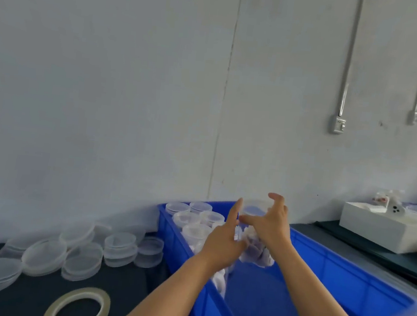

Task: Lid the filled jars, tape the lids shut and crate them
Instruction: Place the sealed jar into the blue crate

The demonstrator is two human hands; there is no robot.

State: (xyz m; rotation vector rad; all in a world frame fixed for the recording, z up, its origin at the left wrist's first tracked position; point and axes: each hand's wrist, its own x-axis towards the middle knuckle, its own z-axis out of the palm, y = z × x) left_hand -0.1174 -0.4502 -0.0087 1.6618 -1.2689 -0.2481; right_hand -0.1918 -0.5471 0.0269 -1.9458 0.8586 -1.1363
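Clear plastic shows between the fingers (274, 199) of the right hand (269, 223), which curve wide around the round transparent lidded jar (254, 209) held above the far end of the blue plastic crate (343, 285). The left hand (221, 242) has its fingers straight, touching the jar's near side. The jar stands upright, axis vertical, lid uppermost. It looks light, stiff and slippery, so the rim under the lid seems the surest hold. More lidded jars (196, 219) fill the crate's far corner; loose clear lids (83, 247) and a tape roll (79, 304) lie on the dark bench (122, 285).
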